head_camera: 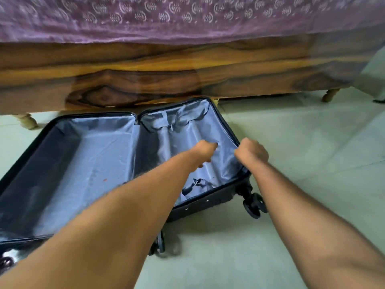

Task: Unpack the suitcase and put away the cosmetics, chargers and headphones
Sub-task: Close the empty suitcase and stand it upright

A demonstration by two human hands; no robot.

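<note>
A dark suitcase [210, 200] lies open flat on the floor, both halves lined with grey-blue fabric. No cosmetics, chargers or headphones show inside it. My left hand [205, 150] reaches into the right half, fingers curled against the lining. My right hand [251, 152] is closed at the right rim of that half, apparently on the lining or edge. A small red speck lies on the lining of the left half.
A wooden bed frame [129, 80] with a purple patterned cover [166, 17] stands right behind the suitcase, on turned legs [330, 95]. Pale tiled floor [302, 132] spreads to the right and front. The suitcase wheels [253, 203] stick out at the near right corner.
</note>
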